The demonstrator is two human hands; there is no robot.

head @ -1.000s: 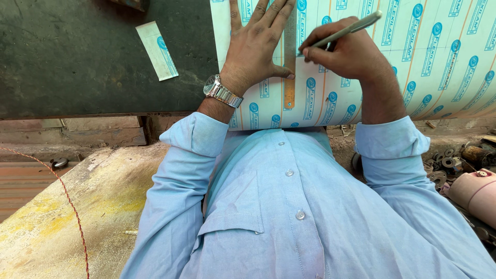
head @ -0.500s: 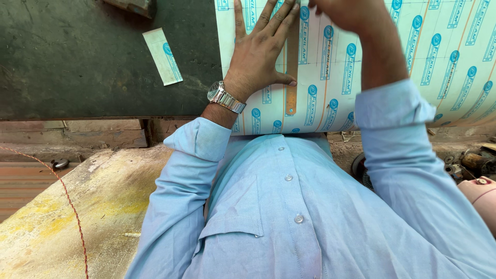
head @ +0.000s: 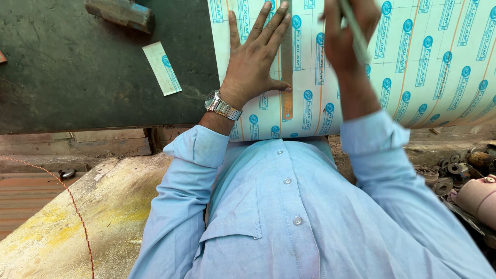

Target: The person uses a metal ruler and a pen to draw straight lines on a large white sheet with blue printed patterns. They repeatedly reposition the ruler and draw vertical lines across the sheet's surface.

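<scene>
A white laminate sheet (head: 413, 67) with blue printed marks lies on a dark workbench (head: 77, 77) and hangs over its near edge. My left hand (head: 256, 62), with a metal wristwatch (head: 222, 106), lies flat with spread fingers and presses a narrow brown ruler (head: 287, 77) onto the sheet. My right hand (head: 346, 36) grips a thin green pencil (head: 356, 36) and reaches far up the sheet, just right of the ruler's upper part. The pencil tip is out of view.
A small offcut strip (head: 162, 68) of the same laminate lies on the bench to the left. A hammer head (head: 121, 13) sits at the bench's far left. Metal parts and a pinkish cylinder (head: 478, 199) lie on the ground at right. A red string (head: 72, 206) crosses the floor at left.
My right hand has moved with the pencil from near the sheet's lower part up along the ruler toward the far edge. The left hand has stayed pressed on the ruler.
</scene>
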